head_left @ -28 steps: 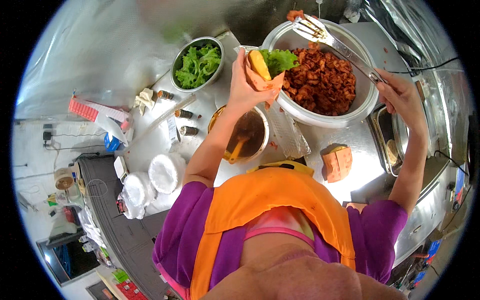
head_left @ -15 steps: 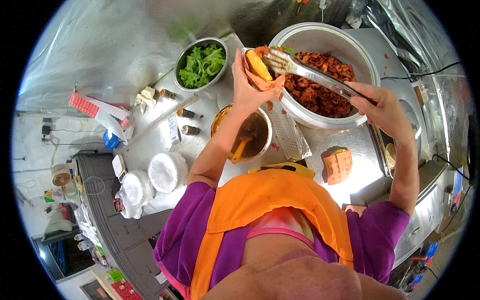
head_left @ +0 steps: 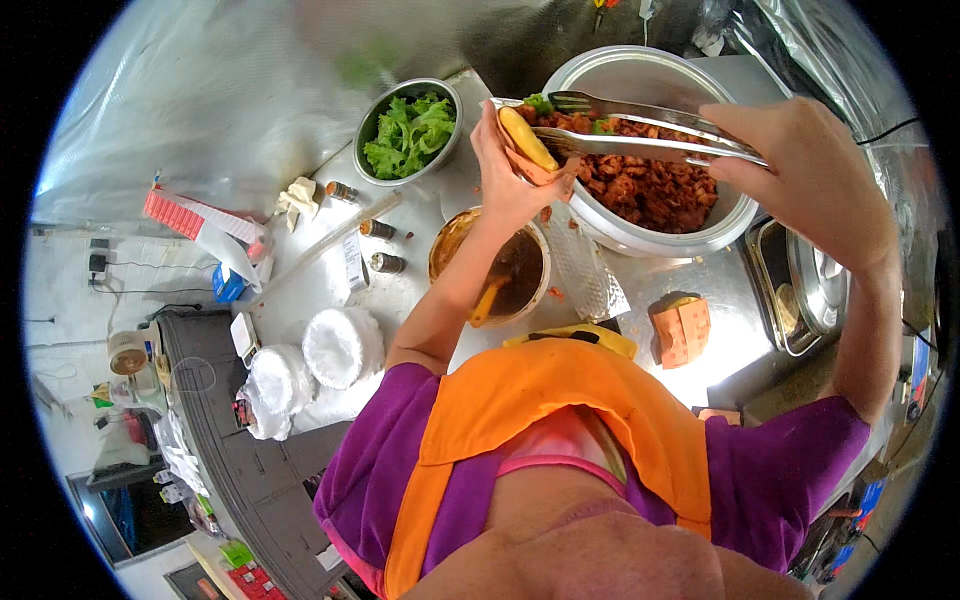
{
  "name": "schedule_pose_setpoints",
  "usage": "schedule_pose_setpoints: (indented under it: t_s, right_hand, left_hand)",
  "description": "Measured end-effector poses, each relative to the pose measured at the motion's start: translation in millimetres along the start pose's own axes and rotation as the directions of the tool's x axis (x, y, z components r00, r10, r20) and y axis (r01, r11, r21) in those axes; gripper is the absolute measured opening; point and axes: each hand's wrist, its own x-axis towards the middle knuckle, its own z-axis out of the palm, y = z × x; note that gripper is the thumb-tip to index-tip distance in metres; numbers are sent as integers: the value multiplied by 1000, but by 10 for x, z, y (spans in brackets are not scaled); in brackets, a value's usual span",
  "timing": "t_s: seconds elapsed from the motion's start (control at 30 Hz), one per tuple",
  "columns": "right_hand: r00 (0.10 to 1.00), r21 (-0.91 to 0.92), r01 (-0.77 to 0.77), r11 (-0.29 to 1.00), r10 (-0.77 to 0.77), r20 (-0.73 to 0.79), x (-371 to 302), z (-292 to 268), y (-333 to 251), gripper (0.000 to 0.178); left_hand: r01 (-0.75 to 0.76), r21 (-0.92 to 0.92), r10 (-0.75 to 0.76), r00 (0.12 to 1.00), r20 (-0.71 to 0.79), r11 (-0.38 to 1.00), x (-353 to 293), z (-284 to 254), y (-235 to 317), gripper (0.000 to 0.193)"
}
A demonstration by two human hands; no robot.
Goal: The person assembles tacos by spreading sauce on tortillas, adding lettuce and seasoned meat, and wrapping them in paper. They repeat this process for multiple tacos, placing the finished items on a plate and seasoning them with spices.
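Note:
My left hand (head_left: 503, 185) is wrapped round a yellow bun (head_left: 527, 138) in an orange-brown paper sleeve, tilted at the left rim of a large pale pot (head_left: 728, 222). Green lettuce and some reddish filling show at its opening. In my right hand (head_left: 820, 185) is a pair of metal tongs (head_left: 645, 146), their two arms spread apart over the pot. The lower tip lies close by the bun, the upper one beyond it. Chopped reddish-brown meat (head_left: 640, 190) fills the lower part of the pot.
Left of the bun stands a metal bowl of lettuce (head_left: 410, 135). Below my left hand is a bowl of brown sauce (head_left: 528, 268) with a yellow-handled utensil. Another paper-wrapped bun (head_left: 682, 332) lies on the counter, beside a metal tray (head_left: 775, 290). Stacked white bowls (head_left: 342, 348) stand left.
The tongs have opened wide and their tips have drawn slightly away from the bun. My right hand has moved up and right. The bun stays at the pot's rim.

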Motion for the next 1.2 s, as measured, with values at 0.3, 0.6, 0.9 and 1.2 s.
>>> schedule_pose_setpoints:
  t_s: [0.3,0.6,0.9,1.2]
  right_hand:
    - [994,60,88,994,-92,64,38,86,-40,39]
    - [998,95,55,994,-53,-22,-161,-117,116,38]
    - [995,21,81,996,-80,-55,-174,9,185,35]
    - [965,-1,-214,977,211,156,0,1421,502,30]
  left_hand:
    - [-48,-10,48,998,-27,999,-24,56,29,126]
    - [85,-372,-95,995,-9,924,-28,108,-174,125]
    - [51,-196,-52,999,-1,979,-90,17,-212,127]
    - [182,-223,-149,976,158,958,-125,-20,-263,126]
